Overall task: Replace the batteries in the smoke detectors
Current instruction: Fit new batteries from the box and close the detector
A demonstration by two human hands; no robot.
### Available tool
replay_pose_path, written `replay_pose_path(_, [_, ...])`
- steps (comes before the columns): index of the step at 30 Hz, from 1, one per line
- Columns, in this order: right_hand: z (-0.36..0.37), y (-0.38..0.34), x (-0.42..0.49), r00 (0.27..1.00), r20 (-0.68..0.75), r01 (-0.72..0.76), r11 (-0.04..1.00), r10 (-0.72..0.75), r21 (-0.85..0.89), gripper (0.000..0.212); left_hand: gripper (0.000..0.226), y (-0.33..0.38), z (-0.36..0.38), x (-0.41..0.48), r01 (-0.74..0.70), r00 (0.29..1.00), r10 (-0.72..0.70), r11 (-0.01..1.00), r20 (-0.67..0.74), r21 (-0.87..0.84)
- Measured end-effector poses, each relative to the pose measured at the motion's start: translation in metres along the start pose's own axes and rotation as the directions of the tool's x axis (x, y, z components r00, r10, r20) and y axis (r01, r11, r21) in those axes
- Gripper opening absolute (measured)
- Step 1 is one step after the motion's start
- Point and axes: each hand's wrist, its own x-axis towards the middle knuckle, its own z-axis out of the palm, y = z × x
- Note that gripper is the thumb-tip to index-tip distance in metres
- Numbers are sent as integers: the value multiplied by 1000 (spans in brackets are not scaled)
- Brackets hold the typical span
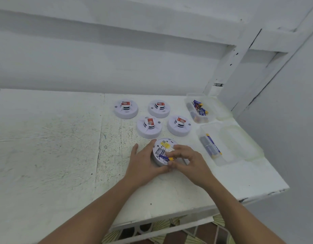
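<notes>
A white smoke detector [161, 148] lies back-side up on the white table, its battery bay showing with a yellow tab. My left hand [145, 162] grips its left rim. My right hand [186, 160] pinches a blue and yellow battery [166, 157] at the bay's near edge. Several other detectors stand face up behind it, such as the closest one [149, 126].
Two clear plastic tubs stand at the right: the far one [198, 107] holds several loose batteries, the near one [215, 147] a few batteries laid lengthwise. The table edge [264, 194] drops off at the right and front. A white wall rises behind.
</notes>
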Motion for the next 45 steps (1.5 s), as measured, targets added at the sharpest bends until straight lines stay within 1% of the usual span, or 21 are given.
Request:
replay_pose_path(4, [-9,-4,3,996,88,8,991,4,-130,20,80,-6,-5,0,-31,996,30,1000,78,0])
replay_pose_path(7, [-14,-6,6,991,129,2,986,19,-164,19,79,-8,-6,2,-30,995,28,999,101,17])
replay_pose_path(11, [-16,-11,11,987,148,91,981,-66,-171,17,72,-8,-6,1,-45,995,42,999,92,28])
replay_pose_path(16, [-23,-7,20,982,182,98,970,-58,-221,15,75,-8,-5,1,-53,997,49,996,61,68])
replay_pose_path(17, [-24,-4,22,978,196,123,966,-78,-230,15,75,-7,-4,1,-54,997,50,996,55,73])
replay_pose_path(19, [-23,1,25,963,221,206,954,-157,-219,16,73,-7,-5,1,-54,997,51,996,52,66])
replay_pose_path(22, [-22,12,30,931,260,309,931,-255,-193,14,77,-7,-2,3,-18,999,16,998,43,55])
replay_pose_path(24, [-18,17,27,925,233,346,919,-300,-190,12,80,-5,-5,2,-23,998,19,997,62,72])
replay_pose_path(27, [-15,28,29,916,227,361,927,-331,-101,16,73,-1,-5,2,3,998,-5,999,57,37])
replay_pose_path(31, [-14,37,33,913,211,362,932,-349,-24,19,75,3,-3,3,22,999,-23,999,33,25])
replay_pose_path(34, [-12,39,35,905,200,386,922,-376,-16,22,85,3,-3,4,29,999,-30,999,32,36])
replay_pose_path(39, [-12,39,36,912,188,370,929,-365,10,24,84,6,-2,5,29,999,-30,999,17,37])
replay_pose_path(42, [-11,40,36,904,187,386,922,-383,22,20,83,7,-2,6,32,999,-33,999,23,40])
replay_pose_path(45, [-9,40,37,900,183,405,914,-396,-11,16,80,8,-1,6,12,1000,-13,999,16,47])
